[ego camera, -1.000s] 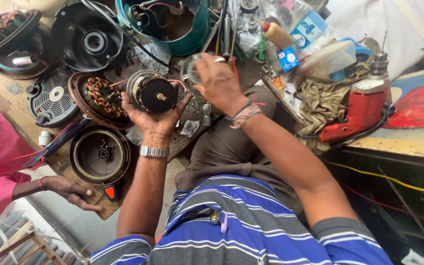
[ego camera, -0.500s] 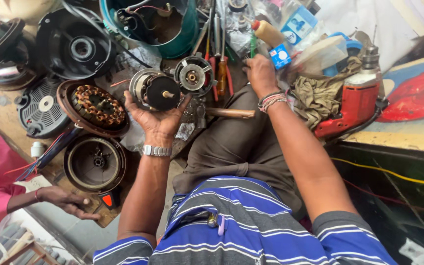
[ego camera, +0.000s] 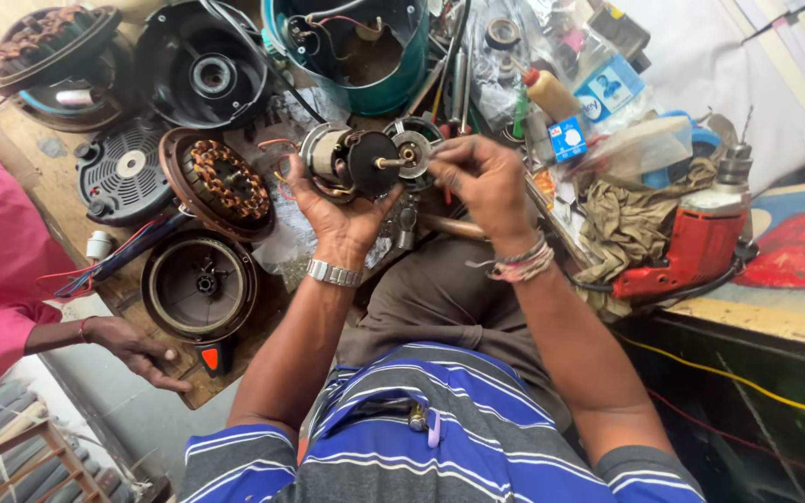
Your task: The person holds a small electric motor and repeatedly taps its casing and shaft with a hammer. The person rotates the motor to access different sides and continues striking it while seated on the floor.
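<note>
My left hand (ego camera: 333, 212) is raised palm up and grips a small motor core (ego camera: 347, 163) with a black disc and a thin steel shaft pointing right. A round metal end cap (ego camera: 414, 147) sits at the shaft's tip. My right hand (ego camera: 482, 177) is beside it, fingertips pinched on the cap's right edge. A steel watch is on my left wrist and thread bands on my right.
The cluttered bench holds a teal housing (ego camera: 365, 56), a copper-wound stator (ego camera: 225, 182), black and brown round covers (ego camera: 199, 284), a red drill (ego camera: 701, 247) on a rag, and bottles. Another person's hand (ego camera: 137, 349) in a pink sleeve rests on the bench's left edge.
My right hand reached to the tools at the back right, then came back to the motor's shaft tip. My left hand kept holding the motor, turning it slightly.
</note>
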